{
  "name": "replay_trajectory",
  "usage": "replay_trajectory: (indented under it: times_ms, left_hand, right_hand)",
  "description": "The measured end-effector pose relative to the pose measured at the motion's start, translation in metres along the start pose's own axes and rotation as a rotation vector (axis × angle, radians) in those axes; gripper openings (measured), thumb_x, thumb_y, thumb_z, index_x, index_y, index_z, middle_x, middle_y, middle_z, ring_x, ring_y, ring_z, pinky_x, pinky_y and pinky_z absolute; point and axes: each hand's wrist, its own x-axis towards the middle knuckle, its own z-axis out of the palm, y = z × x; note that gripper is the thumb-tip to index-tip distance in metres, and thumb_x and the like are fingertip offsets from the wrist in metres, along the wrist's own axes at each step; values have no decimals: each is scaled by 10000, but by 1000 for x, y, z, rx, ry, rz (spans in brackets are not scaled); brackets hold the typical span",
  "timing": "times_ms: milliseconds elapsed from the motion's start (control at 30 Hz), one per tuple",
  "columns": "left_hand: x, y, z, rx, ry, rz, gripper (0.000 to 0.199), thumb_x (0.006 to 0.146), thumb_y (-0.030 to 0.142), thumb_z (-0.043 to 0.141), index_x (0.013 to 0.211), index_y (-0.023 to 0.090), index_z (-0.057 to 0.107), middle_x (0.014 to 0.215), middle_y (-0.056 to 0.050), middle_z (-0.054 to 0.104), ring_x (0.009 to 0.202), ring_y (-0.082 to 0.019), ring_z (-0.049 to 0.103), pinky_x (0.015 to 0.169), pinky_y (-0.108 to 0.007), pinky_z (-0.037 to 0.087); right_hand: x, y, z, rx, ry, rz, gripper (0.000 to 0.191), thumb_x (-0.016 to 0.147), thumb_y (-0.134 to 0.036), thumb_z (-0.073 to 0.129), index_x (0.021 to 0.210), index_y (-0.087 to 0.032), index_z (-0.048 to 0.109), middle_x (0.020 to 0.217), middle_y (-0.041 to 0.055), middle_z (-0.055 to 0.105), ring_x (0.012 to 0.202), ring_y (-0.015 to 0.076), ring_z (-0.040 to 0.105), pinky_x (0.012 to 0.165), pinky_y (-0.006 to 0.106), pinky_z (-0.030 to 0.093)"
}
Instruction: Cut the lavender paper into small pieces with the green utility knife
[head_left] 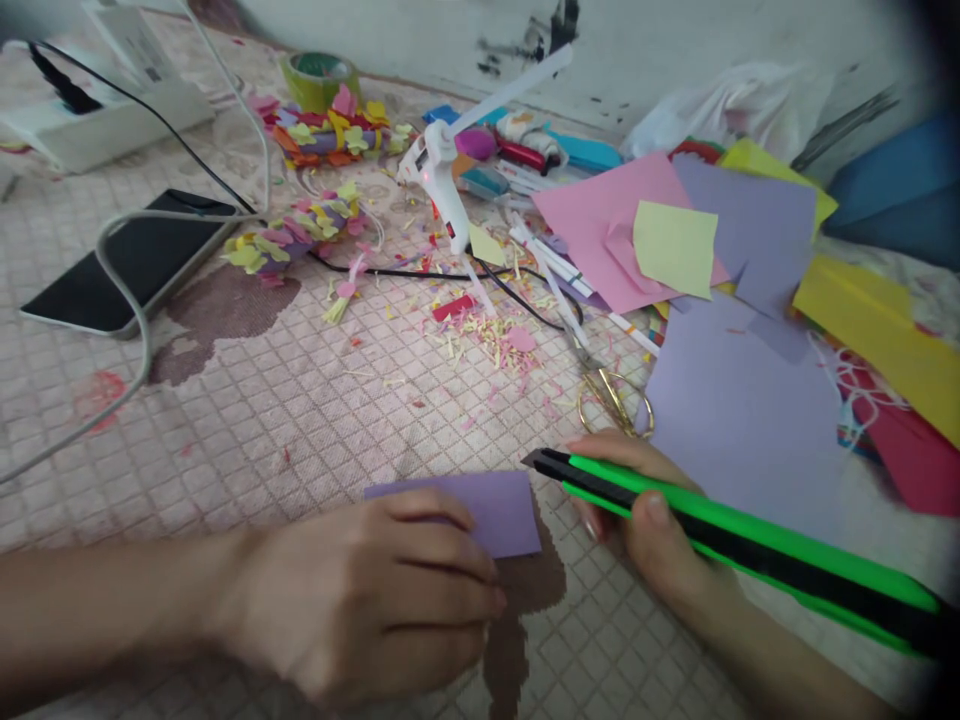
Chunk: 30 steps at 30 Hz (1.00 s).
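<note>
My left hand [375, 600] is closed over the left part of a small purple paper piece [502, 510], its fingers curled together at the paper's lower edge. The thumb is hidden. In my right hand [660, 530] is a green and black utility knife [720, 530], held between thumb and fingers. Its short dark blade points left, just above the paper's top right corner, and does not appear to touch it. Gold-handled scissors [616, 400] lie just beyond my right hand.
A white glue gun [442, 185] stands amid paper scraps [495, 340]. Purple sheets [742, 400], pink paper [600, 220] and yellow paper [877, 320] lie right. Left are a phone [135, 260], cables, a power strip [112, 125] and decorated rolls [300, 230]; green tape [321, 80] sits behind.
</note>
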Motion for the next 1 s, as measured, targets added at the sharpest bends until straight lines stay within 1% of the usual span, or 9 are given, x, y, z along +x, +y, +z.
replay_trajectory:
  times_ms: [100, 200, 300, 433, 500, 633, 767, 900, 1000]
  left_hand:
    - [0, 0, 0, 7, -9, 7, 373, 1082, 135, 387, 1000, 114, 750, 1159, -51, 779, 1093, -182, 712, 1114, -333, 502]
    - [-1, -3, 1, 44, -78, -92, 366, 1086, 126, 352, 1148, 74, 709, 1265, -112, 732, 1194, -200, 677, 1161, -366, 463]
    - [-2, -5, 3, 56, -96, -135, 371, 1092, 125, 326, 1197, 82, 679, 1307, -123, 707, 1256, -196, 642, 1202, -392, 412]
    - [-4, -6, 6, 46, -79, -146, 359, 1094, 128, 329, 1189, 90, 673, 1305, -114, 709, 1260, -188, 636, 1218, -377, 384]
    - [-4, -6, 6, 37, -85, -150, 357, 1093, 129, 330, 1174, 89, 676, 1308, -112, 707, 1254, -193, 641, 1215, -377, 386]
    - [-3, -7, 5, 30, -90, -148, 336, 1087, 127, 352, 1166, 84, 676, 1307, -119, 706, 1256, -199, 641, 1207, -380, 397]
    - [-3, -7, 4, 13, -82, -160, 316, 1083, 124, 372, 1166, 90, 674, 1310, -124, 704, 1255, -190, 644, 1203, -375, 408]
    - [-3, -7, 5, 23, -86, -163, 321, 1091, 136, 362, 1186, 104, 667, 1317, -112, 704, 1256, -184, 643, 1197, -363, 410]
    - [-4, -7, 6, 23, -91, -151, 328, 1091, 133, 357, 1174, 93, 671, 1322, -111, 701, 1255, -194, 643, 1199, -368, 401]
  right_hand:
    - [-1, -2, -1, -35, -13, -33, 308, 1015, -482, 530, 1209, -302, 687, 1086, 66, 707, 768, 169, 702, 667, 298, 615]
    - [-1, -3, -2, -150, -1, -65, 206, 987, -297, 605, 1166, -330, 703, 1119, 41, 723, 917, 185, 728, 779, 299, 626]
    - [2, -4, -1, -232, -18, -180, 264, 920, -168, 641, 1121, -325, 709, 1047, 16, 759, 974, 187, 731, 817, 290, 620]
    - [5, -3, 2, -255, -54, -315, 360, 852, -55, 597, 1091, -300, 708, 986, 16, 770, 910, 168, 746, 755, 274, 620]
    - [4, -1, 3, -256, -64, -334, 381, 840, -35, 576, 1086, -296, 707, 981, 20, 776, 890, 168, 753, 732, 280, 624]
    - [1, 0, 3, -290, -75, -316, 375, 851, -48, 572, 1103, -289, 710, 989, 26, 802, 906, 191, 770, 737, 306, 642]
    - [2, -2, 1, -307, -89, -311, 389, 833, -34, 561, 1086, -283, 721, 973, 27, 812, 871, 193, 783, 711, 289, 644]
    - [1, -2, 2, -309, -91, -265, 411, 818, -37, 571, 1105, -298, 707, 986, 19, 808, 858, 194, 779, 705, 296, 643]
    - [1, -2, 3, -316, -69, -238, 391, 808, -39, 576, 1070, -298, 708, 940, 12, 806, 817, 191, 779, 677, 296, 641]
